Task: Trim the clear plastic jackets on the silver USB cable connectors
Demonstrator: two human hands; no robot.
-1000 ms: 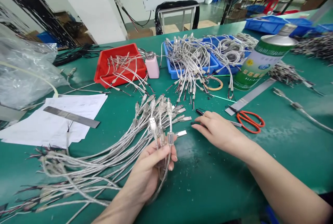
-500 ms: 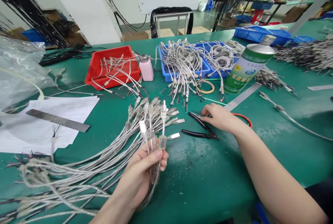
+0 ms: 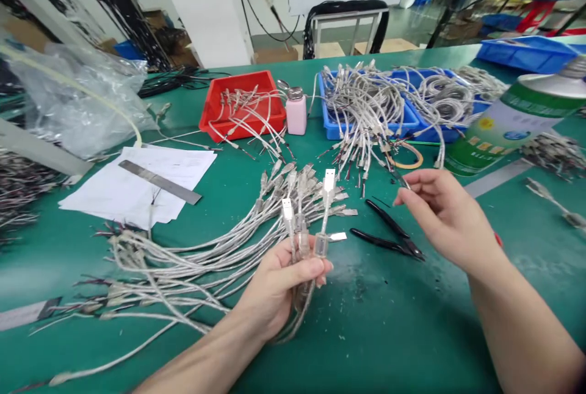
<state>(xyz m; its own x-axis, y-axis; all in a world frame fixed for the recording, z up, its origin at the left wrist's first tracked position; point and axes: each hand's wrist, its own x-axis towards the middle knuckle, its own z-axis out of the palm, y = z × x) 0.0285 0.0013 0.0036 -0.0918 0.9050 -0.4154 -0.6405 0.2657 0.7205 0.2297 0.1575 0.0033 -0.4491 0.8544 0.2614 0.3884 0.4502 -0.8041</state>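
Observation:
My left hand (image 3: pixel 281 287) is closed around a few grey USB cables (image 3: pixel 300 229), with their plugs standing upright above my fingers. The cables run down into a large loose bundle (image 3: pixel 196 254) lying on the green table to the left. My right hand (image 3: pixel 446 214) hovers above the table to the right of the plugs. Its thumb and forefinger are pinched together on something thin that I cannot make out. Black pliers (image 3: pixel 389 236) lie on the table between and just below my two hands.
A red tray (image 3: pixel 242 104), a pink bottle (image 3: pixel 296 112) and blue trays (image 3: pixel 366 119) full of cables stand at the back. A green-and-white can (image 3: pixel 517 125) leans at the right. Papers (image 3: pixel 137 189) with a metal ruler (image 3: pixel 160 182) and a plastic bag (image 3: pixel 77 101) lie at the left.
My right hand has lifted off the table near the pliers and scissors and now hangs in the air with fingers pinched. My left hand still holds the cables upright.

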